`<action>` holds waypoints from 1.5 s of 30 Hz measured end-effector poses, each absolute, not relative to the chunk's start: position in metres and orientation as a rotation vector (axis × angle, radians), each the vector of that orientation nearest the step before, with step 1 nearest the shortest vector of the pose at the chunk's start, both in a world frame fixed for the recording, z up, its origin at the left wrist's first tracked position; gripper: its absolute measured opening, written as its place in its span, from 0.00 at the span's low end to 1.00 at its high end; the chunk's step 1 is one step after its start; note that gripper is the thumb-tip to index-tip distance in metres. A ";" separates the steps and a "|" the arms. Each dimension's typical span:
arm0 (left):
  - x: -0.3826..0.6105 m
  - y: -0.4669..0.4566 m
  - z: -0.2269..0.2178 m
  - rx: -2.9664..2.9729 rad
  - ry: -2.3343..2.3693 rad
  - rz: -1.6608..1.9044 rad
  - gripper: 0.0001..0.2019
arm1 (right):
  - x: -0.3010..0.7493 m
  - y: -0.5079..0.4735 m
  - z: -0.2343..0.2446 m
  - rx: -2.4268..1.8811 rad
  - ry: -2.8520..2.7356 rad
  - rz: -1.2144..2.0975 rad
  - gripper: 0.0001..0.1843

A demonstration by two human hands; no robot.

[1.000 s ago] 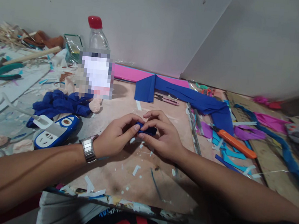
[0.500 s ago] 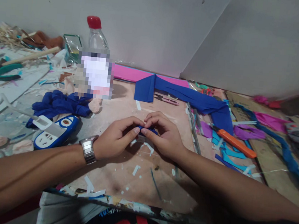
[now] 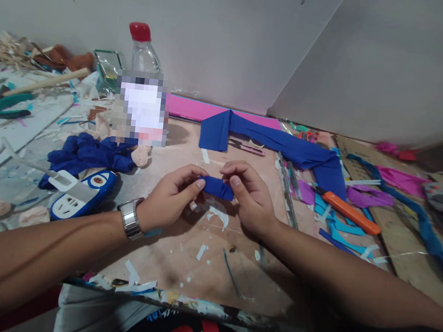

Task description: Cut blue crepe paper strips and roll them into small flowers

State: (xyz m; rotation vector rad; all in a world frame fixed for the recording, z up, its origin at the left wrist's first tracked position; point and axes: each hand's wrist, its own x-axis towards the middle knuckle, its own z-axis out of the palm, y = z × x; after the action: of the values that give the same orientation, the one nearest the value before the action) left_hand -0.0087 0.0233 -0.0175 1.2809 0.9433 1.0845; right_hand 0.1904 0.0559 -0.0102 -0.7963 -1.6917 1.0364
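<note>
Both hands meet over the middle of the worktop (image 3: 180, 257). My left hand (image 3: 170, 197), with a metal watch (image 3: 130, 219) on its wrist, pinches the left end of a small dark blue piece of fabric (image 3: 216, 186). My right hand (image 3: 250, 196) pinches its right end. The piece is stretched flat between the thumbs and fingers, a little above the surface. A curled white scrap (image 3: 216, 215) lies just under it.
A long blue fabric strip (image 3: 282, 147) lies behind, with small scissors (image 3: 247, 146) beside it. An orange utility knife (image 3: 349, 212) lies right, among cyan and purple scraps. At left: crumpled blue fabric (image 3: 88, 153), a blue-white power strip (image 3: 81, 196), a red-capped bottle (image 3: 143, 55), green pliers (image 3: 4, 105).
The hands have moved slightly apart and lifted, so the blue piece, earlier bunched and mostly hidden between the fingers, now shows stretched out between them.
</note>
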 end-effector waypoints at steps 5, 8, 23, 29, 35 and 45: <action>-0.009 0.026 -0.017 1.199 0.932 1.122 0.15 | 0.195 0.054 -0.006 -0.674 -1.933 0.783 0.15; -0.009 0.027 -0.017 1.178 0.936 1.135 0.15 | 0.195 0.052 -0.003 -0.653 -2.035 0.706 0.22; -0.007 0.025 -0.013 1.240 0.966 1.188 0.09 | 0.191 0.058 -0.005 -0.665 -2.026 0.617 0.03; -0.008 0.026 -0.013 1.185 0.944 1.202 0.09 | 0.192 0.058 -0.007 -0.647 -2.057 0.663 0.11; -0.008 0.027 -0.013 1.175 0.957 1.184 0.10 | 0.190 0.059 -0.008 -0.643 -2.041 0.677 0.07; -0.008 0.027 -0.013 1.160 1.023 1.159 0.12 | 0.190 0.061 -0.014 -0.703 -2.002 0.825 0.06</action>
State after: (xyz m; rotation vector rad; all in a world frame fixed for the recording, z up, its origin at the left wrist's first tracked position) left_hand -0.0077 0.0268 -0.0133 1.1604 1.0227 1.1589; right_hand 0.1896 0.0605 -0.0140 -0.7033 -2.0015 0.8252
